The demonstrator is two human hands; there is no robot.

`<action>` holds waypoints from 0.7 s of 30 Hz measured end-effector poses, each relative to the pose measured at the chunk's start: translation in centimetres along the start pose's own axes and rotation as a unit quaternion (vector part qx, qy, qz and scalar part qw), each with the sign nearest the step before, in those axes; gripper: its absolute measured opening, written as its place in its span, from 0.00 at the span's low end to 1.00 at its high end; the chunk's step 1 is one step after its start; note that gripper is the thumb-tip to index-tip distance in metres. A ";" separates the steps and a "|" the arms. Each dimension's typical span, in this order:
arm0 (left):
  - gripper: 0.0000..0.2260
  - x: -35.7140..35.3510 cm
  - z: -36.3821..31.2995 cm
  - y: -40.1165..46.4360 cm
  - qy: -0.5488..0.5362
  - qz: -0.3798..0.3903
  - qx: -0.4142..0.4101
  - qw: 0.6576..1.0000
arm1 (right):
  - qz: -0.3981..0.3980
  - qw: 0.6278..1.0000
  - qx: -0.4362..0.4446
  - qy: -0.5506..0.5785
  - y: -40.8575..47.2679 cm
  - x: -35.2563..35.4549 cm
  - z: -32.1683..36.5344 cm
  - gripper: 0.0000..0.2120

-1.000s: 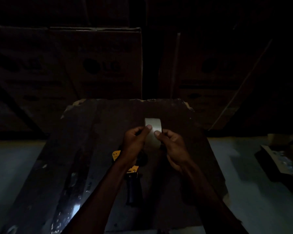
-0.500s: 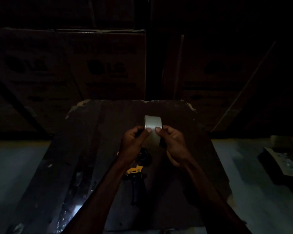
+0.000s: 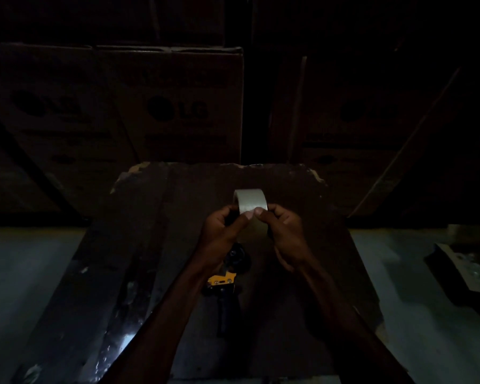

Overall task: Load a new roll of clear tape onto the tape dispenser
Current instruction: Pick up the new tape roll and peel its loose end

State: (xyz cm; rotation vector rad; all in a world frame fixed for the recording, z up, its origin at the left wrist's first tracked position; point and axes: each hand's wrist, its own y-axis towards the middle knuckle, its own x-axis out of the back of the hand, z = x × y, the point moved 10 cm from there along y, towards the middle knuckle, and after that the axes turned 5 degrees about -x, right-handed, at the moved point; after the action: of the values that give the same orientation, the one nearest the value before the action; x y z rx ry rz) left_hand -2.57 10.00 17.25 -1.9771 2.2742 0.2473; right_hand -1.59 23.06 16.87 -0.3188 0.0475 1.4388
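Observation:
A pale roll of clear tape [image 3: 250, 200] stands on edge above the dark wooden table [image 3: 155, 231]. My left hand [image 3: 221, 231] grips the roll's left side, thumb on its outer face. My right hand [image 3: 284, 234] grips the right side, and its thumb presses the face beside the left thumb. The tape dispenser [image 3: 226, 278] lies flat on the table below my hands, with a yellow body and a black handle pointing toward me. My left forearm hides part of it.
Stacked cardboard boxes [image 3: 166, 106] stand behind the table's far edge. The pale floor [image 3: 25, 273] shows on both sides. A dark object [image 3: 466, 275] lies on the floor at the right. The scene is very dim.
My thumbs have drawn together on the roll's outer face. The roll has stayed at about the same place above the table.

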 end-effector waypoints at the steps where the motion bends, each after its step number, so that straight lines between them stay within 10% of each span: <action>1: 0.14 -0.1 0.0 -0.1 -0.001 0.004 0.000 1.000 | -0.001 1.000 -0.003 0.004 0.1 0.1 0.0 0.04; 21: 0.09 0.8 0.1 1.0 -0.035 -0.063 0.060 0.996 | -0.012 1.000 -0.011 -0.019 0.6 -0.8 -0.1 0.05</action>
State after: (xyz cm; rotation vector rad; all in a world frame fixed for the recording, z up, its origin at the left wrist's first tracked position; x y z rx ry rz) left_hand -3.62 9.40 17.06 -2.0082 2.0622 0.1607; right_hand -2.26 22.30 16.89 -0.3086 -0.0041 1.4215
